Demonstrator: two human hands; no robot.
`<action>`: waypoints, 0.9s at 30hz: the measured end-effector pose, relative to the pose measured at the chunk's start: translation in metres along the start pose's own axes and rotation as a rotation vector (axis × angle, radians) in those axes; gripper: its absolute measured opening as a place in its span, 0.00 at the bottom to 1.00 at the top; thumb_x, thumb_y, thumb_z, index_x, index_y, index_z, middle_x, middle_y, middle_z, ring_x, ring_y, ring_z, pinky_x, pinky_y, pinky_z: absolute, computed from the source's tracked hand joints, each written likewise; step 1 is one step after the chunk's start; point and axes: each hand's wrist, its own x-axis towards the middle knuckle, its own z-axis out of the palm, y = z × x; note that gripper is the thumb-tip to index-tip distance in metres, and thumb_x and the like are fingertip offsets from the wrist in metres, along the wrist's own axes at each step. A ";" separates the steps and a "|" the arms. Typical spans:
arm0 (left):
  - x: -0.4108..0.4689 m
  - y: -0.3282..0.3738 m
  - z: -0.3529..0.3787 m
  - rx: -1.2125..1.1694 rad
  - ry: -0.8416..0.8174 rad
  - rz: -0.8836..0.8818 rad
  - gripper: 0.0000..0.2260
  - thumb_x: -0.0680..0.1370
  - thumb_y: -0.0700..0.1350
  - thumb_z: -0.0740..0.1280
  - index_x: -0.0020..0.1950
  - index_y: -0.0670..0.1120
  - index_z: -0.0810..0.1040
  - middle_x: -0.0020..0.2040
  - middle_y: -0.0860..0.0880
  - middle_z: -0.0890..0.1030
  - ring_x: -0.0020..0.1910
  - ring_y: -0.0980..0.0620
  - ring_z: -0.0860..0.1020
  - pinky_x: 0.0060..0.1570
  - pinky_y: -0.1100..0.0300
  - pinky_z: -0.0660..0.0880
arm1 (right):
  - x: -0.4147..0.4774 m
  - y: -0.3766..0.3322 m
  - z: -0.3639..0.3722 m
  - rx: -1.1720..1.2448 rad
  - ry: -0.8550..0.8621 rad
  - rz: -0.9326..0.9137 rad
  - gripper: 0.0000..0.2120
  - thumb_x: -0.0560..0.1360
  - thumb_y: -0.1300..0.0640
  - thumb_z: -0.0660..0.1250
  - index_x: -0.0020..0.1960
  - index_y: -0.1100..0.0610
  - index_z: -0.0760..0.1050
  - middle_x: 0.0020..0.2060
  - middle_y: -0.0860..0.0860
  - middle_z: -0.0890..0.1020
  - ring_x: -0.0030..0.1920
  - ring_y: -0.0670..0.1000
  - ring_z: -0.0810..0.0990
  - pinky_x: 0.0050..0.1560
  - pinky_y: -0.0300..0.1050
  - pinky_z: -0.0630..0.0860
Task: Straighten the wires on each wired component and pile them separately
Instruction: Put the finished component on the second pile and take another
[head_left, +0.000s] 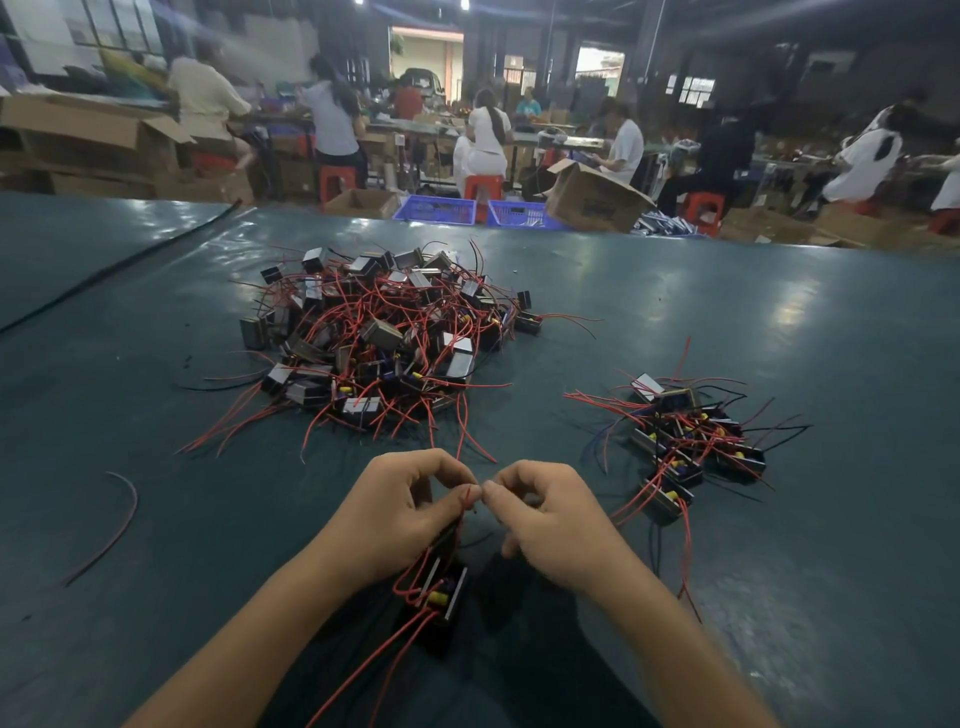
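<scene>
Here, my left hand (400, 512) and right hand (545, 519) each pinch one red wire (469, 493) of the wired component (441, 592) low between my wrists. Tangled pile (379, 338): mid-table (156, 364), ahead. Smaller pile (685, 436): right, well apart. Stray wire (111, 525): left.

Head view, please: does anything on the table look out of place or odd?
Yes: one loose red wire lies curved by itself on the left of the table, apart from the big tangled pile and the smaller pile, with no component visibly attached. Nothing else stands out.
</scene>
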 end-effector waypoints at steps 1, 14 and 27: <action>0.000 0.000 0.001 0.040 0.004 0.012 0.05 0.75 0.42 0.72 0.42 0.52 0.81 0.30 0.61 0.79 0.24 0.60 0.69 0.27 0.69 0.65 | -0.001 -0.003 0.001 0.148 -0.048 0.125 0.11 0.79 0.56 0.65 0.37 0.55 0.74 0.25 0.45 0.74 0.23 0.46 0.76 0.23 0.38 0.69; 0.000 0.005 -0.002 -0.088 0.002 -0.029 0.02 0.76 0.44 0.70 0.46 0.47 0.82 0.40 0.48 0.83 0.37 0.38 0.80 0.40 0.42 0.77 | 0.001 0.010 -0.015 -0.051 0.050 -0.372 0.06 0.73 0.58 0.73 0.45 0.47 0.81 0.39 0.43 0.80 0.34 0.43 0.78 0.36 0.30 0.71; 0.000 0.009 -0.009 -0.152 -0.062 -0.047 0.09 0.71 0.52 0.70 0.46 0.49 0.83 0.39 0.45 0.84 0.38 0.38 0.80 0.40 0.41 0.77 | 0.003 0.012 -0.010 -0.022 0.007 -0.322 0.05 0.75 0.53 0.70 0.41 0.48 0.78 0.35 0.39 0.80 0.33 0.41 0.77 0.33 0.30 0.70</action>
